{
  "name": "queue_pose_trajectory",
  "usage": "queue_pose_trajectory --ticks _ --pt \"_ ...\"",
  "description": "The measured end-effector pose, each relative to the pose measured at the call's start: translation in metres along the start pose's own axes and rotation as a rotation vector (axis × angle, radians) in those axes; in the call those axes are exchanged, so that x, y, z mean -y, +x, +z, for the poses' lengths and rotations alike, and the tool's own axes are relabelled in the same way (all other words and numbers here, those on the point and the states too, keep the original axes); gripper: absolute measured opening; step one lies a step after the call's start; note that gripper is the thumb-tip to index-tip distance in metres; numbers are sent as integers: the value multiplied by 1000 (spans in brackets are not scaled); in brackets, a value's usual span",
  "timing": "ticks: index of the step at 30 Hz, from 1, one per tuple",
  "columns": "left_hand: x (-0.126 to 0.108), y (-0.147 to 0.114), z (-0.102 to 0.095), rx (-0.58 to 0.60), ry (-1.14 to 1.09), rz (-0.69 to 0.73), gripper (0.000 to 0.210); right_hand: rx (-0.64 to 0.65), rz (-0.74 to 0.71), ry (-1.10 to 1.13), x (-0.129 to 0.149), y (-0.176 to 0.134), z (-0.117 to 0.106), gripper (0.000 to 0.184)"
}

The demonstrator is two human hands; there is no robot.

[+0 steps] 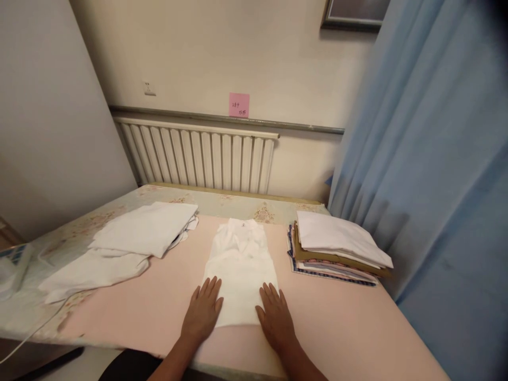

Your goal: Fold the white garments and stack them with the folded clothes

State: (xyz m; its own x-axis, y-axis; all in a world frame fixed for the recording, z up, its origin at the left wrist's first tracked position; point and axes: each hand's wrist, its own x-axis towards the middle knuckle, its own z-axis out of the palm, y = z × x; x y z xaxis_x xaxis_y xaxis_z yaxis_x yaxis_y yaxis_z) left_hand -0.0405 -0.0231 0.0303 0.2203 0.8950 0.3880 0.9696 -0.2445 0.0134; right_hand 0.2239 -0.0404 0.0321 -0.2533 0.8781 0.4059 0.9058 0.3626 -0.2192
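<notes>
A white garment [242, 270] lies lengthwise on the pink cloth [333, 323] in front of me, its narrower far end bearing a small dark mark. Wrinkles cross its upper part, while the near part looks smoother. My left hand [202, 312] rests flat on its near left edge, fingers stretched forward. At the near right edge lies my right hand [275, 317], also flat with the fingers extended. Neither hand grips anything.
Loose white garments [146, 227] lie in a heap at left. Folded clothes [337, 243] are stacked at right, beside a blue curtain [428, 159]. Behind the table stands a radiator [198, 153]. A white cord [35, 330] hangs over the left front edge.
</notes>
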Motion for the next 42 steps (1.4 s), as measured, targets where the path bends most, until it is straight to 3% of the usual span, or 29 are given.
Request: queue_pose_trajectory --ticks 9,19,42 --pt "3 -1 6 -1 17 15 50 -6 -16 11 -3 -2 4 43" --pt "7 -2 11 -18 62 39 52 -104 -36 34 -6 -5 15 41" --pt "5 -3 8 -6 50 37 53 -105 -35 89 -7 -6 15 40"
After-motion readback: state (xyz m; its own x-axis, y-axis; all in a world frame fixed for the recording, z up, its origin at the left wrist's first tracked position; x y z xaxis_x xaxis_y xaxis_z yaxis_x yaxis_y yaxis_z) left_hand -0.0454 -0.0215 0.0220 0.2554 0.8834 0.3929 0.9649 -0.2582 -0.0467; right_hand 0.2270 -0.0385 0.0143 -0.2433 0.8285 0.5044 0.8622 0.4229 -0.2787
